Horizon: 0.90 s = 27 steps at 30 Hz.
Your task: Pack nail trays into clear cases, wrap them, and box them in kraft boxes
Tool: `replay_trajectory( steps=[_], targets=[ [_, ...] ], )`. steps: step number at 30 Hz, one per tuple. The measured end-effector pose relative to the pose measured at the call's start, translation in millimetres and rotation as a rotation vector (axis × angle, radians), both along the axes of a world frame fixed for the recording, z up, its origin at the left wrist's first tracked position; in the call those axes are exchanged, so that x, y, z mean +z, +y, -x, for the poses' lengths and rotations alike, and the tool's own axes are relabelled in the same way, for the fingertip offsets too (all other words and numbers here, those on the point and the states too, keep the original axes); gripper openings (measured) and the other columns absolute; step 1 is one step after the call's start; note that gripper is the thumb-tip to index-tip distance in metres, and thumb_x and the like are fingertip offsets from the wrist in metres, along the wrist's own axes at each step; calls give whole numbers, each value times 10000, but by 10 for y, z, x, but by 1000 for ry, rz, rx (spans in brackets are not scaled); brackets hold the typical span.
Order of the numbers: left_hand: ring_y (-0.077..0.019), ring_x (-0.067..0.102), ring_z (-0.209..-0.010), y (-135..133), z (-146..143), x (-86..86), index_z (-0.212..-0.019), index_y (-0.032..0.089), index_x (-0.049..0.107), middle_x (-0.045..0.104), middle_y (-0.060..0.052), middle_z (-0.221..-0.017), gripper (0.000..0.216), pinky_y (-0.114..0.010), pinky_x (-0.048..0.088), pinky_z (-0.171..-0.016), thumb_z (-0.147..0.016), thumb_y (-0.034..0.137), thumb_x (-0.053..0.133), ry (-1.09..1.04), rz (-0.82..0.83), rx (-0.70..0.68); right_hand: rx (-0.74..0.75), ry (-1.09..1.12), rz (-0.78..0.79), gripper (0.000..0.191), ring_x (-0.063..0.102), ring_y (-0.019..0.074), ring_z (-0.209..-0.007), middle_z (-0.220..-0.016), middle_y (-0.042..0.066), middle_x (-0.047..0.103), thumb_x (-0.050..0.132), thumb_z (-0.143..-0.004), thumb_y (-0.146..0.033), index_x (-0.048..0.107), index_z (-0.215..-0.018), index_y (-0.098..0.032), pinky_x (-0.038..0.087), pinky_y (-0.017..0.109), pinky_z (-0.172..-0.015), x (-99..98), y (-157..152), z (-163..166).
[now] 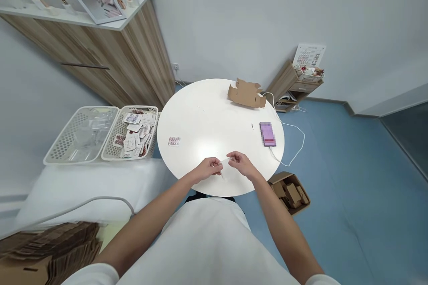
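Observation:
Near the front edge of the white round table, my left hand pinches a thin, whitish translucent piece, perhaps plastic film. My right hand has its fingers closed at the opposite side of that piece. It is too pale against the tabletop for me to make out its shape. To the left lies a small card of reddish and pale nail-like pieces. An unfolded brown cardboard box rests at the table's far side.
A phone with a white cable lies at the table's right. Two white baskets stand left: one with clear plastic, one with several cards. A carton of cardboard pieces sits on the floor; flattened cardboard is stacked at lower left.

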<state>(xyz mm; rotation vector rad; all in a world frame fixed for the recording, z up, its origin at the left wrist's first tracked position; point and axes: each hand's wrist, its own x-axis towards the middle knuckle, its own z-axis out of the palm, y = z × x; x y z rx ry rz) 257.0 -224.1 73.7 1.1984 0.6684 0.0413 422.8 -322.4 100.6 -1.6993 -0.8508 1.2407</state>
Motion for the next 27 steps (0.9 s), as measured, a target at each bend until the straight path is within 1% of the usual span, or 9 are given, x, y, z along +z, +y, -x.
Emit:
replay_trajectory(
  steps=[3,6,9,12,14,17,21,24,27],
  targets=[
    [-138,612,-724,21,17,-70,-749,159,543,586,-11,-714,319,-286,430,-716,-636,428,671,14,100,105,-217,70,-43,417,536,116,-752,-907,6,548,633,-651,-338,524,-1044,-254,425,274,-691,-98,-27,62],
    [-140,617,-759,-2,24,-94,-741,166,510,590,-10,-739,337,-288,430,-739,-627,431,683,27,227,167,-330,207,-17,466,586,139,-799,-1023,30,541,632,-659,-396,478,-1083,-280,449,314,-730,-169,-104,138],
    [-140,611,-796,-71,9,-90,-740,174,495,579,-3,-747,333,-288,429,-758,-629,426,684,34,309,184,-395,290,-37,422,616,141,-720,-877,3,578,639,-654,-406,485,-1016,-257,455,326,-727,-213,-160,205],
    [-152,600,-848,-163,-31,-93,-756,180,490,574,-12,-797,323,-286,430,-755,-655,439,654,30,320,157,-480,258,-113,383,611,132,-639,-716,-41,555,668,-624,-393,499,-926,-231,455,317,-707,-249,-176,215],
    [-163,593,-868,-210,-58,-106,-786,181,496,574,-25,-831,326,-289,430,-746,-675,461,623,37,239,117,-512,219,-152,385,603,133,-616,-666,-53,541,683,-606,-386,500,-904,-225,454,315,-690,-267,-182,174],
    [-168,583,-862,-206,-79,-115,-930,191,506,560,-48,-928,428,-307,427,-756,-626,447,664,32,-67,83,-494,237,-147,399,593,134,-585,-635,-59,538,690,-598,-391,488,-898,-222,457,320,-667,-276,-200,57],
    [-176,558,-878,-77,-113,-50,-1249,266,343,501,-61,-1103,883,-353,416,-813,-481,379,765,21,-508,35,-433,274,-121,410,581,124,-571,-621,-71,526,696,-590,-395,450,-873,-229,470,323,-665,-255,-226,-132],
    [-165,550,-834,0,-196,32,-1313,291,278,508,-52,-1104,949,-355,417,-818,-496,369,755,-14,-631,-15,-387,277,-126,394,558,107,-585,-637,-73,514,697,-588,-401,418,-811,-235,488,320,-668,-238,-217,-238],
    [-152,539,-790,-6,-289,84,-1283,283,352,523,-50,-1078,861,-335,421,-804,-519,345,744,-47,-648,-15,-314,265,-147,368,538,102,-621,-683,-54,511,681,-606,-425,404,-751,-230,504,319,-672,-243,-188,-293]
  ],
)
